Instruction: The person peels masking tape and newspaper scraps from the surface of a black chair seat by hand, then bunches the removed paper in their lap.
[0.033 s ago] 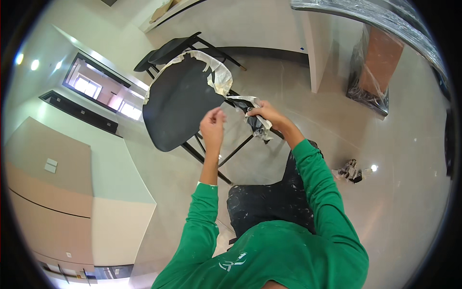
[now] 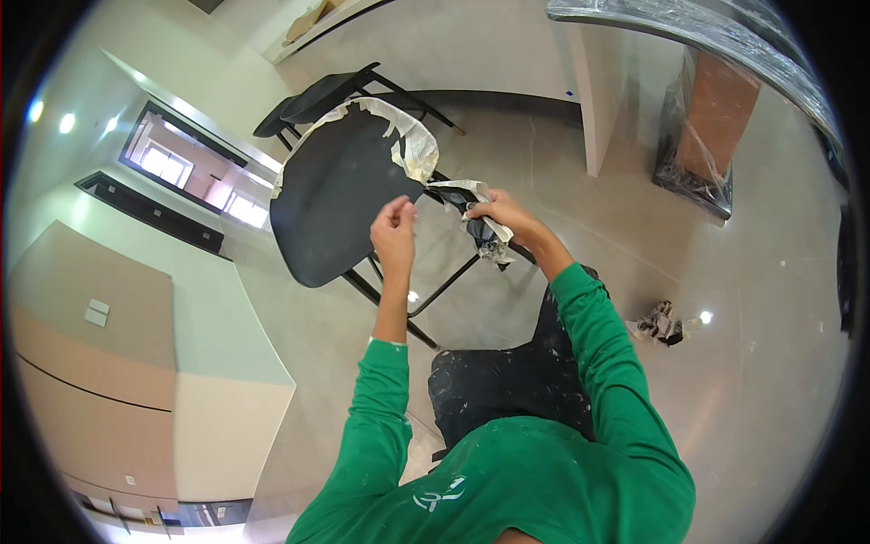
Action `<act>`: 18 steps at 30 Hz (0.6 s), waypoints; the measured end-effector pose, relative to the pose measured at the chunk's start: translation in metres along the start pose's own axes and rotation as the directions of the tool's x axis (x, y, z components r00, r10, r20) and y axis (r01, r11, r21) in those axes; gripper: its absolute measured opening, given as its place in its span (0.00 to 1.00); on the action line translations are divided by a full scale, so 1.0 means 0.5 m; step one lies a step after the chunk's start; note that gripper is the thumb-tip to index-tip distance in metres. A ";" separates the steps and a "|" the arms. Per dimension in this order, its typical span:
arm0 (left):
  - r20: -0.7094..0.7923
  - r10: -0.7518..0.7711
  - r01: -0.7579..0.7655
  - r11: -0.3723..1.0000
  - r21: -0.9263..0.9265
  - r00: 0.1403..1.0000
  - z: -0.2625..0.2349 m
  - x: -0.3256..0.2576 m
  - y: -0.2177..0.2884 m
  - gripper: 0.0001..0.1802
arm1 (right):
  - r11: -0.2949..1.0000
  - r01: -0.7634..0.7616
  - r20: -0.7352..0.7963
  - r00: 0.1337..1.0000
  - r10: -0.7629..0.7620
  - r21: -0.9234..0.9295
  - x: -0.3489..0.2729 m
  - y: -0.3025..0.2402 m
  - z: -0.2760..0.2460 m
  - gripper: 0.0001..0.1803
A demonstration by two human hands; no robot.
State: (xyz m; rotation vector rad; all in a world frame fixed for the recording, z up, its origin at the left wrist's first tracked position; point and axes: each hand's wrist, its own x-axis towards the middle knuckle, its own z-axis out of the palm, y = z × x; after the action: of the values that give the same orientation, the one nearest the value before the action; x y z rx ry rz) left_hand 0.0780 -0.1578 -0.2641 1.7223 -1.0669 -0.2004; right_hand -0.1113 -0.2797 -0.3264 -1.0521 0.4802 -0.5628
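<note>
A black chair (image 2: 340,195) stands in front of me, tilted in view. Whitish masking paper (image 2: 417,150) with torn edges runs along the far and right rim of its seat. From the rim's right corner a loose strip of masking paper (image 2: 471,189) with crumpled black plastic hangs down. My right hand (image 2: 507,216) is closed on this strip. My left hand (image 2: 393,238) is just off the near right edge of the seat, fingers curled together; whatever is between them, if anything, does not show.
Behind stands another black chair (image 2: 331,95). A crumpled scrap pile (image 2: 666,324) lies on the floor to the right. Farther right is a brown panel (image 2: 720,118) in clear film, below a film-wrapped curved edge (image 2: 689,32). Cabinets (image 2: 100,317) line the left.
My left hand has shifted slightly to the left, away from the strip. My right hand keeps its hold in the same place.
</note>
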 end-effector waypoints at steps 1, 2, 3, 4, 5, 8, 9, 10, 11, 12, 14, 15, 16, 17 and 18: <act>-0.058 0.125 -0.120 0.989 0.088 0.990 0.006 0.049 -0.015 0.19 | 1.000 0.014 -0.025 1.000 -0.014 0.010 0.005 -0.005 -0.001 0.10; -0.115 0.241 -0.217 0.958 0.189 0.964 0.005 0.089 -0.043 0.20 | 0.999 0.018 -0.016 1.000 -0.018 0.029 0.003 -0.009 0.010 0.10; -0.128 0.259 -0.219 0.940 0.263 0.957 -0.004 0.119 -0.086 0.21 | 0.999 0.017 0.008 1.000 -0.018 0.047 -0.004 -0.014 0.032 0.10; -0.143 0.284 -0.224 0.915 0.337 0.948 -0.016 0.153 -0.123 0.21 | 0.998 0.023 0.034 0.999 -0.025 0.064 -0.009 -0.023 0.055 0.10; -0.135 0.320 -0.248 0.889 0.386 0.938 0.005 0.183 -0.111 0.21 | 0.998 0.026 0.020 0.999 -0.028 0.055 -0.004 -0.020 0.043 0.10; 0.039 0.002 -0.013 0.960 0.279 0.999 0.079 0.227 -0.062 0.24 | 0.999 0.022 -0.031 0.999 -0.021 0.045 -0.001 -0.007 0.006 0.10; 0.034 -0.046 0.031 0.936 0.350 0.998 0.084 0.248 -0.052 0.22 | 0.998 0.011 -0.034 0.999 -0.009 0.056 -0.005 -0.006 0.008 0.10; -0.049 -0.049 0.063 0.932 0.357 0.998 0.057 0.278 -0.075 0.20 | 0.997 -0.007 -0.007 1.000 0.008 0.071 -0.011 -0.004 0.036 0.10; -0.143 -0.047 0.097 0.925 0.369 0.989 0.009 0.311 -0.108 0.19 | 0.995 -0.004 0.034 0.999 0.000 0.099 -0.014 -0.001 0.075 0.10; -0.216 -0.045 0.123 0.923 0.364 0.975 -0.013 0.331 -0.126 0.17 | 0.993 -0.007 0.053 0.999 0.001 0.116 -0.017 0.003 0.090 0.10; -0.132 -0.194 0.227 0.921 0.317 0.972 0.059 0.347 -0.072 0.15 | 0.993 0.007 -0.009 1.000 -0.005 0.120 -0.018 0.004 0.039 0.10; -0.095 -0.206 0.226 0.918 0.327 0.974 0.070 0.347 -0.058 0.16 | 0.993 0.021 -0.016 1.000 -0.019 0.114 -0.021 0.003 0.031 0.09; -0.058 -0.212 0.219 0.915 0.339 0.976 0.079 0.353 -0.046 0.17 | 0.992 0.024 -0.023 1.000 -0.021 0.124 -0.023 0.002 0.024 0.09; -0.063 -0.211 0.217 0.879 0.425 0.976 0.061 0.360 -0.055 0.16 | 0.989 0.024 -0.009 1.000 -0.023 0.144 -0.023 0.007 0.036 0.09; -0.049 -0.145 0.152 0.890 0.430 0.988 0.049 0.367 -0.064 0.16 | 0.986 0.024 0.003 1.000 -0.024 0.163 -0.021 0.011 0.046 0.09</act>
State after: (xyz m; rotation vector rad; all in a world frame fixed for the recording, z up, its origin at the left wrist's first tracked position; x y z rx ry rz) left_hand 0.1891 -0.3069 -0.2377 2.2059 -1.0190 -0.0437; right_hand -0.1039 -0.2554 -0.3205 -0.9037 0.4100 -0.6102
